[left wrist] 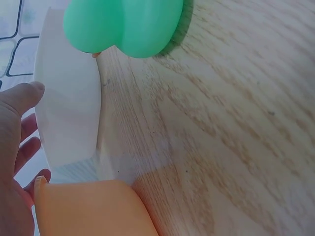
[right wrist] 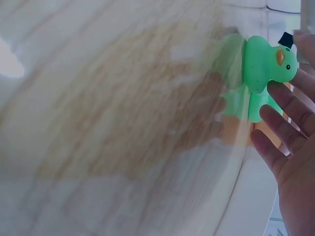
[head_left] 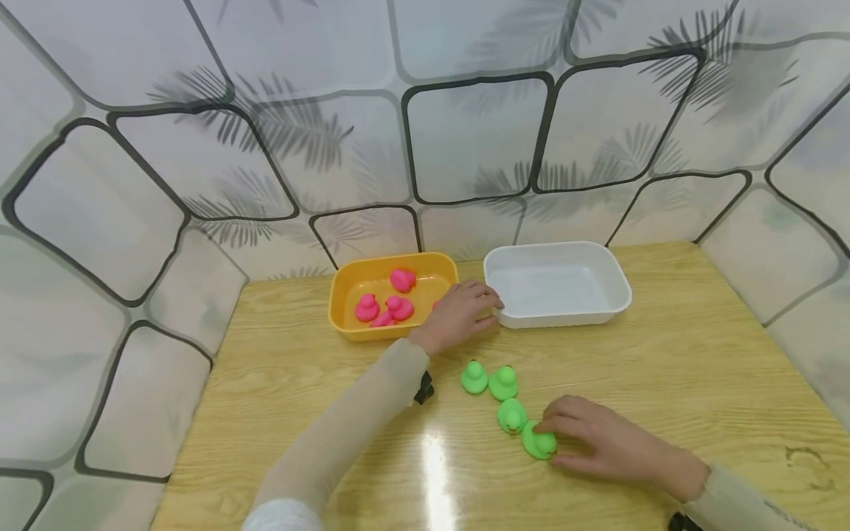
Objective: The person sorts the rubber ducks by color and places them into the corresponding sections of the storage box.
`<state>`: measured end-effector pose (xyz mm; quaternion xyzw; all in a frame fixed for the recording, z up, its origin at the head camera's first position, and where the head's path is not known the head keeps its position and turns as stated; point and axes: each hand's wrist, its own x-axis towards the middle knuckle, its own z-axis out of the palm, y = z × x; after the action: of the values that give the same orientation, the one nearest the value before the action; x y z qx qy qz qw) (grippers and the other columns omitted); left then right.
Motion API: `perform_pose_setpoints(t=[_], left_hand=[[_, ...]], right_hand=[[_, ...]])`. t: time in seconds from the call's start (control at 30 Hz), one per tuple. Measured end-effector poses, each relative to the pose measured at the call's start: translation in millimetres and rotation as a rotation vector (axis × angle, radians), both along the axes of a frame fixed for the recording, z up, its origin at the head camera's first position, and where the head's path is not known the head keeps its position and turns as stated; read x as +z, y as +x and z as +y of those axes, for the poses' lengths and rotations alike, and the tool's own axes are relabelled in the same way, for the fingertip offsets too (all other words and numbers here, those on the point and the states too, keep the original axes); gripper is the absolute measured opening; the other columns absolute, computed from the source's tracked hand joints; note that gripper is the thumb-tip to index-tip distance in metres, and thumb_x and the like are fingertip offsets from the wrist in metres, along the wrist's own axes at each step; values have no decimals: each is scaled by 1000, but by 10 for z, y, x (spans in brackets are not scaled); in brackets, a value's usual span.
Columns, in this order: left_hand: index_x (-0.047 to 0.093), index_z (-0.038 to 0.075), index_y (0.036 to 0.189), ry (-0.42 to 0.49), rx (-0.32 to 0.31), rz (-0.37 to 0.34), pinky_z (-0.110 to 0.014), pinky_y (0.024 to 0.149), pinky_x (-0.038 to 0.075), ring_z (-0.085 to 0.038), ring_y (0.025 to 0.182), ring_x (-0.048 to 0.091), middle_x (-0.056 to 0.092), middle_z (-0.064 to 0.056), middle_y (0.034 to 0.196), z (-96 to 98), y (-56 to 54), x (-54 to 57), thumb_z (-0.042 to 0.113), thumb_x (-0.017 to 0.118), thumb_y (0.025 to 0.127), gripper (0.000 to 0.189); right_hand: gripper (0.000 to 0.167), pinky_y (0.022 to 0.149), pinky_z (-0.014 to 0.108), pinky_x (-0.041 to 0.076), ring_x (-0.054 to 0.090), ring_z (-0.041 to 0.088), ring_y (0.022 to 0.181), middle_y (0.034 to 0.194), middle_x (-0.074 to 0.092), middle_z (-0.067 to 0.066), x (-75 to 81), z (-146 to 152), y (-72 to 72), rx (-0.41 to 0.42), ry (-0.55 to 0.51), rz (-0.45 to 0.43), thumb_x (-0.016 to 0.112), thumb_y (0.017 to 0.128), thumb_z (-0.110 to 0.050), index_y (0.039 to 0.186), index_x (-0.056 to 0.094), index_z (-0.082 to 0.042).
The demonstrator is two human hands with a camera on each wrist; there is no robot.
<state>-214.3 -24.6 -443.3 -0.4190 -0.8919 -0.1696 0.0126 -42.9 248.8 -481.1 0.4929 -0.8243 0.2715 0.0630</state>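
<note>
Well in from the tabletop's (head_left: 265, 413) back edge, the nearest green rubbery-looking duck (head_left: 536, 446), probably light, squeezable and best pinched across its body, is touched by the loosely spread right hand (head_left: 600, 446), the left hand (head_left: 458, 313) being relaxed and empty.

Bench (head_left: 265, 383): light yellow-brown wood grain, shiny, bright glare streak (head_left: 435, 479) front middle, darker curved marks (head_left: 806, 452) on the right side. Directly on it: orange-yellow tray (head_left: 392, 259) at back, left of centre; white tray (head_left: 564, 319) also at back, to its right, narrow gap between. Four green ducks in front of trays, bent line running frontward and right: first duck (head_left: 474, 377) and second duck (head_left: 503, 385) side by side, third duck (head_left: 512, 417) nearer front, fourth duck (head_left: 536, 441) frontmost, just beside third.
</note>
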Motion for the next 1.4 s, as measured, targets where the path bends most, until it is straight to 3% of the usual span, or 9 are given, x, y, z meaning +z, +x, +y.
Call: perform_pose_setpoints(t=[0.33,0.6,1.0,1.4], left_hand=[[75,19,120,-26,12,5,-41,111,41,-21,128,53,68,1,125,50,-6,7,29,69,102,21],[76,21,117,-47,27,35,-40,108,42,-20,126,53,69,3,124,85,-40,-4,32,67,103,20],[79,22,111,-18,18,90,-40,103,41,-19,120,56,71,5,117,94,-63,1,32,68,102,17],[79,21,110,-8,8,90,-41,104,41,-20,118,57,72,4,115,104,-71,-21,31,69,102,16]], right_hand=[[43,96,15,44,57,2,108,121,61,-13,-23,9,12,19,-21,25,88,85,-20,123,70,-22],[38,97,18,44,59,9,106,119,63,-9,-19,11,-10,34,-40,53,84,89,-22,124,70,-19],[27,97,19,45,59,6,106,117,64,-11,38,29,-51,10,-10,64,80,93,-27,119,71,-21],[28,99,18,44,60,9,106,118,64,-10,12,83,-73,13,-28,57,78,95,-26,121,70,-20]])
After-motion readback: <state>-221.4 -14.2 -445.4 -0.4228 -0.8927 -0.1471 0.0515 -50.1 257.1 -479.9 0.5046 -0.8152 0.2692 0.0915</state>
